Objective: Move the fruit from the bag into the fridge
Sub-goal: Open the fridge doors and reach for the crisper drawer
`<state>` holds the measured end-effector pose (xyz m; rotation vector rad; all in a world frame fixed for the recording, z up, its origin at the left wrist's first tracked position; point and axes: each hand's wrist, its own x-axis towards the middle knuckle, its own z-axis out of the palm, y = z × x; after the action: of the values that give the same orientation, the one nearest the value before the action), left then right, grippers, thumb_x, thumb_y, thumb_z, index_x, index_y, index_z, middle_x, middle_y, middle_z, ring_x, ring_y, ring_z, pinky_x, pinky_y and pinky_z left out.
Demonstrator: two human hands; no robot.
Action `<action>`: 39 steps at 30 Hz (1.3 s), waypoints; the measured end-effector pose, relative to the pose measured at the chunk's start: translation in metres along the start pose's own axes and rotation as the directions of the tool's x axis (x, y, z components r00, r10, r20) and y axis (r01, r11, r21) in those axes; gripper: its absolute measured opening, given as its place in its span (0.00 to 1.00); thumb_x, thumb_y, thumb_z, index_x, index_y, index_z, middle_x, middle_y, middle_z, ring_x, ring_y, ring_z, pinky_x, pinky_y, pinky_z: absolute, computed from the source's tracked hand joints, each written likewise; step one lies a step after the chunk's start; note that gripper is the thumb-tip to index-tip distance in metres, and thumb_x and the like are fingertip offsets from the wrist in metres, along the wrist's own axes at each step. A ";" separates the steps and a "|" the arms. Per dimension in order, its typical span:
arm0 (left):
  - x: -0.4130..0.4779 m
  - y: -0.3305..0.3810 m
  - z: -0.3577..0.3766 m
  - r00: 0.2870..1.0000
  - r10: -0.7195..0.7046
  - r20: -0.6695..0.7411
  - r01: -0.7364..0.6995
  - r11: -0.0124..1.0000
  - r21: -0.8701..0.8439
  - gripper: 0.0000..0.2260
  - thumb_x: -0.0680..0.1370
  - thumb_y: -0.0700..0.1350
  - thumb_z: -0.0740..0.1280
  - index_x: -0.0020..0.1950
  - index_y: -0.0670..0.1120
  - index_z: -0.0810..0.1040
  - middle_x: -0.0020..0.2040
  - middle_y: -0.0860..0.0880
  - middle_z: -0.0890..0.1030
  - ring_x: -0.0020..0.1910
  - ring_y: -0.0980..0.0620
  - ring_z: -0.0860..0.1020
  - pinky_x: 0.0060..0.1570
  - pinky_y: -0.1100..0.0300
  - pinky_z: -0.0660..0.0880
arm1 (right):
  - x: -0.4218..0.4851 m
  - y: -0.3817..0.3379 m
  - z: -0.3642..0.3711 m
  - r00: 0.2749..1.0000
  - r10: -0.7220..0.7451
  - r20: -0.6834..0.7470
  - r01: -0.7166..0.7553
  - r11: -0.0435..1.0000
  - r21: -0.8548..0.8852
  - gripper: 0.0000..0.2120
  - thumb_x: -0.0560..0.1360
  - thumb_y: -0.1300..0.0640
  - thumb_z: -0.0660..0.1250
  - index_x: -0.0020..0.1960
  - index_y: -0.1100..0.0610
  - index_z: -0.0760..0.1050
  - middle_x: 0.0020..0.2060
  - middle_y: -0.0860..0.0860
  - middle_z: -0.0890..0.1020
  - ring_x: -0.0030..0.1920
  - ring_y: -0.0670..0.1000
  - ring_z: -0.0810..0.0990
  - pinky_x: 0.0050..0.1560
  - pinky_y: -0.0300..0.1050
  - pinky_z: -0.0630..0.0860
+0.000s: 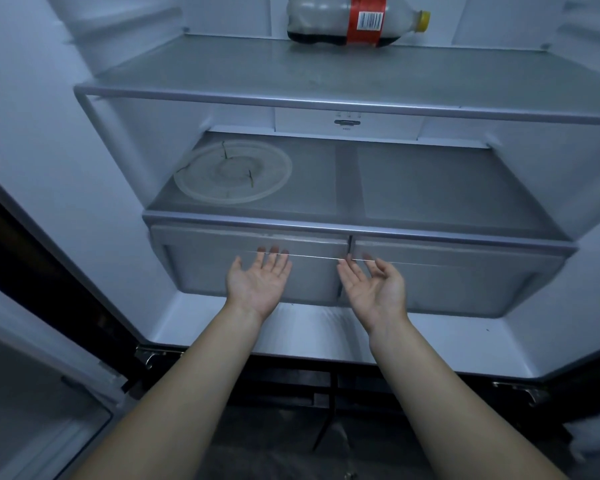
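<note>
Together, left hand and right hand touch drawer lip.

A big bottle with a red label, a yellow cap and a little dark drink lies on its side on the top shelf, and a round clear glass plate lies flat on the left of the lower shelf.

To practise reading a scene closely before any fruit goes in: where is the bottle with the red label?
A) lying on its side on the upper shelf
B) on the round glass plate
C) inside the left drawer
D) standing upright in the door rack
A: the bottle lies on its side on the upper shelf, one shelf above the glass plate.
</note>
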<state>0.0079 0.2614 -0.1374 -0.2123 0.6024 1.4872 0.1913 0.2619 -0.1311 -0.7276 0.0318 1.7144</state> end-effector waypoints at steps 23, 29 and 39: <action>-0.071 -0.001 -0.041 0.992 -0.081 0.095 0.079 0.996 0.029 0.22 0.81 0.56 0.49 0.64 0.41 0.69 0.60 0.40 0.74 0.70 0.41 0.64 0.70 0.46 0.58 | -0.071 0.025 -0.039 0.996 -0.049 0.070 0.046 0.998 0.037 0.06 0.78 0.61 0.57 0.51 0.62 0.71 0.55 0.65 0.75 0.62 0.63 0.73 0.66 0.55 0.69; -0.087 -0.002 -0.048 0.992 -0.090 0.088 0.080 0.992 0.101 0.22 0.81 0.56 0.51 0.61 0.40 0.71 0.62 0.40 0.74 0.70 0.41 0.66 0.69 0.46 0.60 | -0.085 0.027 -0.047 0.995 -0.056 0.081 0.055 0.998 0.010 0.06 0.78 0.61 0.57 0.51 0.62 0.71 0.57 0.65 0.74 0.62 0.63 0.74 0.67 0.54 0.68; -0.132 -0.017 -0.019 0.838 0.147 0.526 -0.523 -0.060 0.850 0.10 0.80 0.47 0.59 0.59 0.50 0.75 0.59 0.55 0.77 0.60 0.57 0.73 0.60 0.60 0.68 | -0.115 -0.018 -0.047 0.665 -0.531 0.526 0.392 -0.352 -0.850 0.08 0.78 0.57 0.62 0.55 0.54 0.74 0.52 0.48 0.78 0.52 0.47 0.75 0.50 0.37 0.69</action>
<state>0.0240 0.1356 -0.0918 1.4342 1.4283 1.1321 0.2387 0.1480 -0.1072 -1.6229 -1.5542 0.4299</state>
